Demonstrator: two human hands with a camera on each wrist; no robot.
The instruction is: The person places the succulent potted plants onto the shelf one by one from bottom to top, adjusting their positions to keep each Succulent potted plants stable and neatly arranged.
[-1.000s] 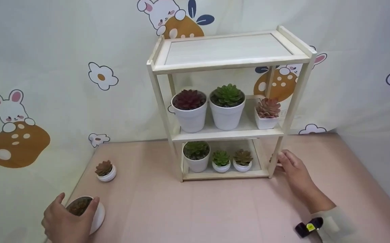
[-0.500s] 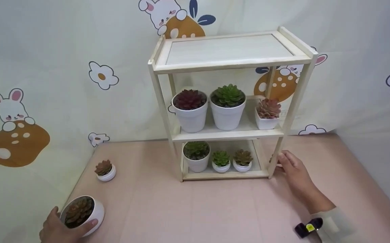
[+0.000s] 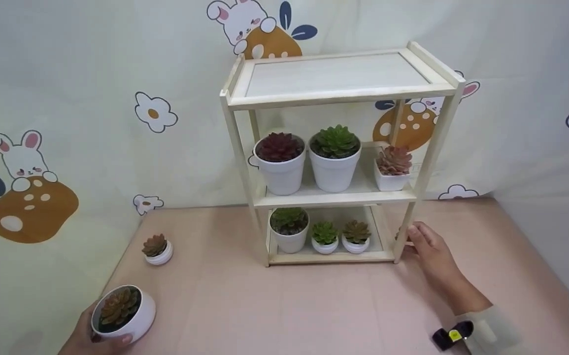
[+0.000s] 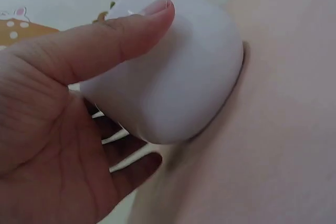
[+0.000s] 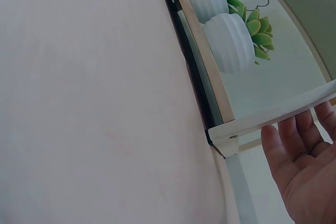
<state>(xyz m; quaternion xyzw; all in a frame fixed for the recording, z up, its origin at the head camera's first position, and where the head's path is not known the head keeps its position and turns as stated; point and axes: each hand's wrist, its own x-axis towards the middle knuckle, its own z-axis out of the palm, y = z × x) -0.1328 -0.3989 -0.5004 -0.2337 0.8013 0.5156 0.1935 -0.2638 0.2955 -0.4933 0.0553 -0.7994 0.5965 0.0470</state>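
In the head view my left hand (image 3: 89,330) grips a round white pot (image 3: 142,315) with a brownish succulent at the lower left. The left wrist view shows the thumb across the pot's side (image 4: 194,72) and fingers behind it. The pot is tilted; whether it touches the tabletop is unclear. My right hand (image 3: 439,256) touches the lower right side of a pale wooden shelf (image 3: 333,199); in the right wrist view its fingertips rest against the side rail (image 5: 286,113), partly hidden. A small white pot with a reddish-brown succulent (image 3: 160,253) stands beyond my left hand.
The middle tier holds dark red (image 3: 281,172), green (image 3: 335,170) and pinkish (image 3: 392,182) potted succulents. Three more pots stand on the bottom tier, the largest at left (image 3: 290,241). Behind is a patterned cloth backdrop (image 3: 87,64) above the pinkish tabletop (image 3: 284,310).
My left hand has moved from over the pot's top to around its lower side, and the plant now shows. The pot leans slightly more. My right hand stays at the shelf. The view has shifted slightly.
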